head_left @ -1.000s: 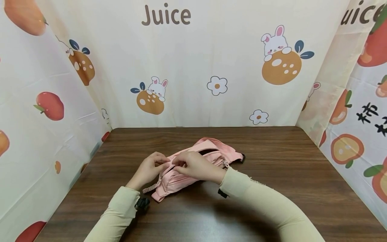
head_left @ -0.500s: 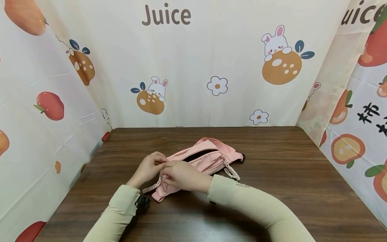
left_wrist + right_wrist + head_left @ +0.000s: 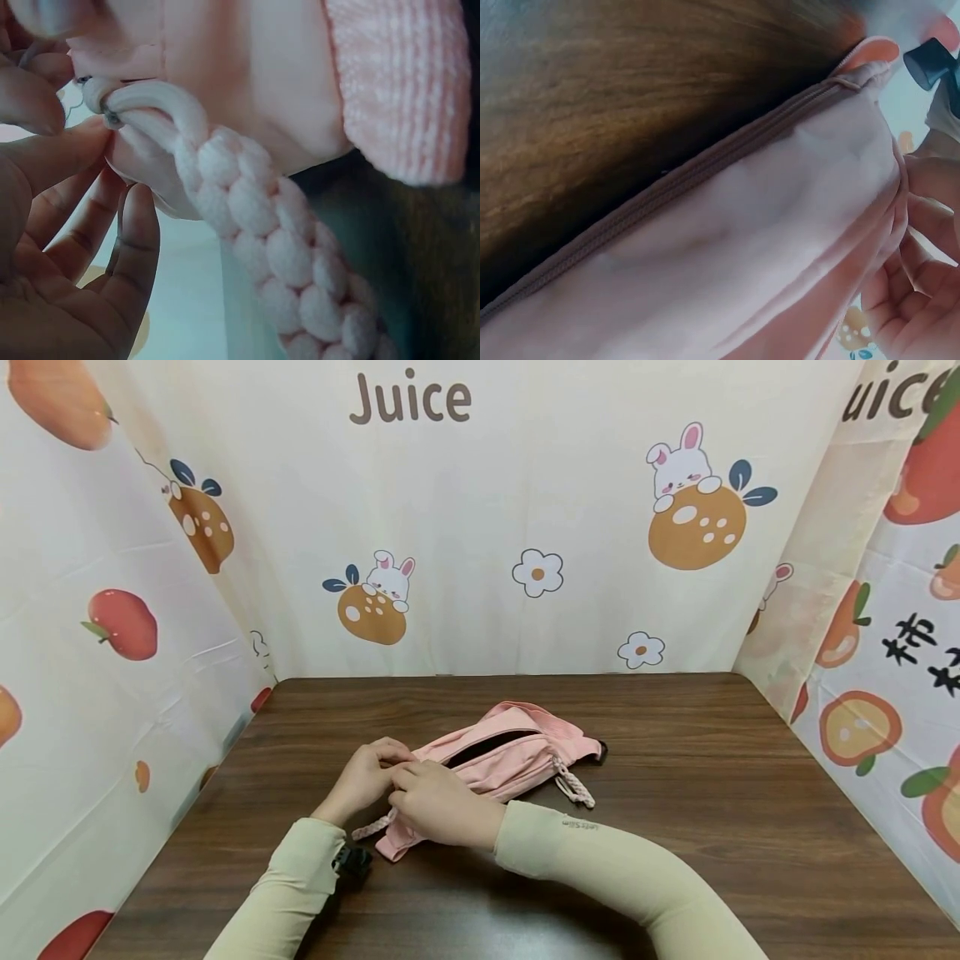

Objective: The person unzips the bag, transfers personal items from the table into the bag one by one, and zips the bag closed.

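A pink waist bag [image 3: 510, 770] lies slanted on the brown table, its dark zip opening [image 3: 487, 748] gaping along the top. My left hand [image 3: 363, 781] pinches the bag's left end. Beside it, my right hand [image 3: 444, 803] crosses the front of the bag with curled fingers at that same end; its fingertips are hidden in the head view. In the left wrist view a braided cord pull [image 3: 277, 247] hangs from the zip end next to the fingers. A second braided cord [image 3: 573, 785] hangs at the right end. The right wrist view shows a closed zip [image 3: 652, 195] along the bag's edge.
The wooden table [image 3: 675, 827] spreads around the bag. Behind it hangs a pale printed curtain [image 3: 465, 510], with more printed cloth along both sides. A black buckle [image 3: 602, 752] sits at the bag's right end.
My right hand has slid left along the bag up to my left hand. More of the dark opening and the right braided cord now show. My left hand stays nearly still.
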Demonstrator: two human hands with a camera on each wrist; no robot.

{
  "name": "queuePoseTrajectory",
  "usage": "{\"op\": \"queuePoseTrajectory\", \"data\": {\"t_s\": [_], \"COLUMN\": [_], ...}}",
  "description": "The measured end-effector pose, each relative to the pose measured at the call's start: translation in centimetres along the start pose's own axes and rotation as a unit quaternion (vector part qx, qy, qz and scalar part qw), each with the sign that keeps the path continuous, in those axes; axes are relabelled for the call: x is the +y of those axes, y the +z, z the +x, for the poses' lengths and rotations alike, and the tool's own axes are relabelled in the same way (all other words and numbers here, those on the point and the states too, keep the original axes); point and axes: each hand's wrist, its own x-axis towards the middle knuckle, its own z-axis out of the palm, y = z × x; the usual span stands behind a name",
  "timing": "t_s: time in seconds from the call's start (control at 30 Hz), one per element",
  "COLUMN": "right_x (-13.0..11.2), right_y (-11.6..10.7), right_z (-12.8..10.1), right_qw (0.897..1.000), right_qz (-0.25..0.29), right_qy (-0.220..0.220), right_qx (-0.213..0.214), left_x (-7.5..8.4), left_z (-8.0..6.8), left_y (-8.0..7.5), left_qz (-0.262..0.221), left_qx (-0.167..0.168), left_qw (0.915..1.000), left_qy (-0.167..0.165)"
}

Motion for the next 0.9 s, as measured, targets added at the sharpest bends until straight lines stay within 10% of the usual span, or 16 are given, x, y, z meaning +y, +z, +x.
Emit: {"op": "queuePoseTrajectory", "data": {"t_s": [0.9], "right_x": [-2.9], "right_y": [2.1], "right_z": [0.5], "right_qw": [0.995], "right_qz": [-0.102], "right_qy": [0.014], "right_qx": [0.01], "left_x": [0.7], "left_z": [0.2], "left_y": [-0.1], "left_qz": [-0.024], "left_qx": [-0.005], "left_qw": [0.9996], "left_qy": [-0.013]}}
